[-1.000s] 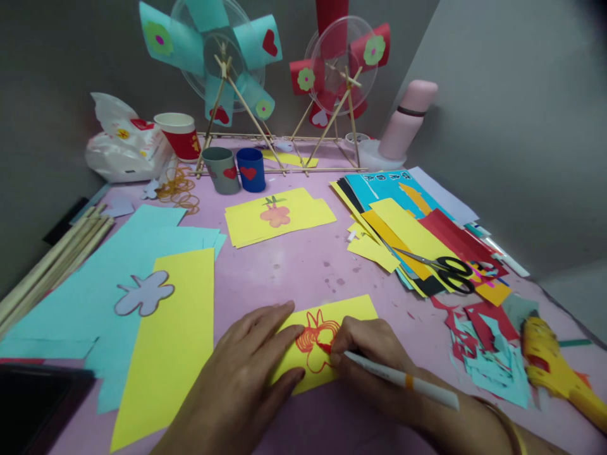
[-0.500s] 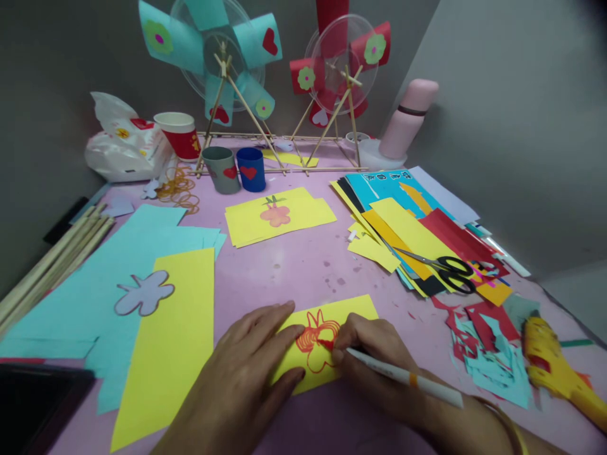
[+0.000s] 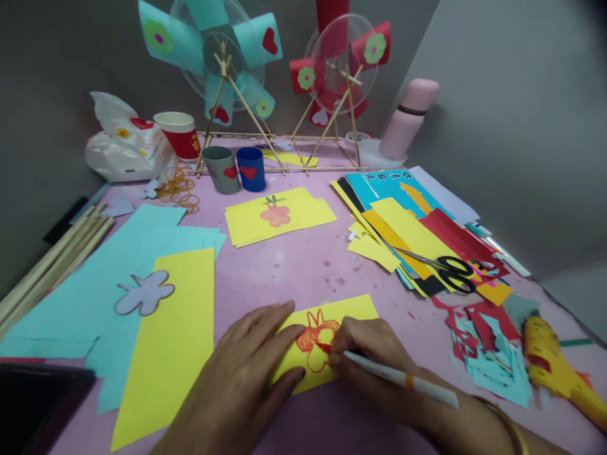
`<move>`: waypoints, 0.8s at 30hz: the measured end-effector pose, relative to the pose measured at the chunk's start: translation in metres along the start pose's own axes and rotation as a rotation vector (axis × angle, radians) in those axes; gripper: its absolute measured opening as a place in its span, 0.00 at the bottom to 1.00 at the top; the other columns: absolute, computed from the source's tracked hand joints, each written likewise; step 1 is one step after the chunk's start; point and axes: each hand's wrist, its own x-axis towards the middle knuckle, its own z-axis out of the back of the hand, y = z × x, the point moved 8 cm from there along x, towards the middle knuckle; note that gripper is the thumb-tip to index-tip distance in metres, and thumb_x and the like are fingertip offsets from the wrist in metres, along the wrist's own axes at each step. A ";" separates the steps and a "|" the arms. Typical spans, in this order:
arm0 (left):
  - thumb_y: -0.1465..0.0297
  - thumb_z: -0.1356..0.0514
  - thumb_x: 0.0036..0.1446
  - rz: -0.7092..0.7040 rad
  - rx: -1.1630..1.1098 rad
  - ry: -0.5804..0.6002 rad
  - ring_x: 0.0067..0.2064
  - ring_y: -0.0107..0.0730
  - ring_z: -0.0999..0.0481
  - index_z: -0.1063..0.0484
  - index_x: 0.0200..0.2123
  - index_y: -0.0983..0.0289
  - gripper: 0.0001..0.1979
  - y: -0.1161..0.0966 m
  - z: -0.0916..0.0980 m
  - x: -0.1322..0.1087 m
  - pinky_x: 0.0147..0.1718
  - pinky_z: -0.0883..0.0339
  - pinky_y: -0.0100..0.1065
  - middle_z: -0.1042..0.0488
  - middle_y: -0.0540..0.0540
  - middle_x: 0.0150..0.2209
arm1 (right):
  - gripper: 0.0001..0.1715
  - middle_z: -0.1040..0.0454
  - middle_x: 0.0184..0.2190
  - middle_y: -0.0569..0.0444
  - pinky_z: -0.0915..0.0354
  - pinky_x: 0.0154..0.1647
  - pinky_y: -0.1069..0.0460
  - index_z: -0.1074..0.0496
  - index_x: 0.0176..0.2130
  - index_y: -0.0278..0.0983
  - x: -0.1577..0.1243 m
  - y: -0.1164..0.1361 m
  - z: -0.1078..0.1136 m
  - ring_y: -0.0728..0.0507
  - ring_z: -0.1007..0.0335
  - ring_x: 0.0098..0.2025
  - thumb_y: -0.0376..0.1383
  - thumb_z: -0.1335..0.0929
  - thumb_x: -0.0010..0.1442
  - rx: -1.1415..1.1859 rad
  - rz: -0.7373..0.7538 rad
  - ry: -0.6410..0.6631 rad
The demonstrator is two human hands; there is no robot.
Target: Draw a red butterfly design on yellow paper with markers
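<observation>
A yellow card (image 3: pixel 353 308) lies on the pink table before me, bearing a red butterfly drawing (image 3: pixel 318 363) with curved strokes filling its upper wings. My left hand (image 3: pixel 258 351) rests flat with fingers spread, its fingertips on the card's left part. My right hand (image 3: pixel 374 354) grips a white felt-tip pen (image 3: pixel 401 378) with an orange band; its red tip touches the drawing near the middle. Left of my hands, a lilac paper butterfly (image 3: pixel 146 294) lies partly on a larger yellow sheet (image 3: pixel 173 354) and partly on turquoise paper (image 3: pixel 109 272).
Scissors (image 3: pixel 450 272) lie on stacked coloured paper (image 3: pixel 408 234) at right, near paper scraps (image 3: pixel 496 363) and a yellow glue gun (image 3: pixel 550 360). Yellow cards (image 3: pixel 303 221) with a coloured butterfly lie ahead. Two pinwheels on stick frames (image 3: pixel 241 95), cups (image 3: pixel 250 169) and a pink flask (image 3: pixel 410 120) stand behind.
My right hand and the pen have shifted slightly to the left over the drawing. A little more red shows in the upper right wing. My left hand stays in place.
</observation>
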 end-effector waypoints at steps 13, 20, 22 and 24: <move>0.67 0.44 0.60 -0.006 -0.014 -0.015 0.55 0.44 0.33 0.33 0.52 0.58 0.16 0.000 0.000 0.000 0.47 0.31 0.47 0.33 0.57 0.57 | 0.07 0.39 0.18 0.64 0.49 0.20 0.58 0.38 0.28 0.38 -0.001 -0.003 0.000 0.54 0.46 0.18 0.27 0.37 0.54 0.050 -0.038 -0.017; 0.66 0.44 0.60 0.003 -0.013 0.005 0.55 0.44 0.34 0.34 0.52 0.57 0.16 0.001 -0.001 0.000 0.48 0.31 0.47 0.33 0.57 0.57 | 0.06 0.37 0.19 0.63 0.47 0.22 0.58 0.38 0.28 0.38 -0.001 -0.002 0.000 0.54 0.44 0.19 0.27 0.37 0.54 -0.010 0.011 -0.006; 0.66 0.44 0.60 0.000 -0.009 0.011 0.55 0.43 0.34 0.35 0.53 0.57 0.17 0.000 -0.001 0.000 0.48 0.31 0.47 0.33 0.57 0.57 | 0.07 0.38 0.19 0.63 0.47 0.23 0.58 0.38 0.28 0.38 -0.002 -0.004 -0.001 0.54 0.44 0.20 0.28 0.37 0.55 0.015 0.010 0.004; 0.67 0.44 0.60 -0.004 -0.008 0.012 0.56 0.44 0.34 0.35 0.53 0.58 0.17 0.000 -0.001 -0.001 0.48 0.31 0.48 0.34 0.58 0.58 | 0.07 0.38 0.19 0.63 0.48 0.22 0.58 0.38 0.28 0.38 -0.001 -0.003 -0.002 0.54 0.44 0.19 0.27 0.37 0.54 0.032 0.007 0.016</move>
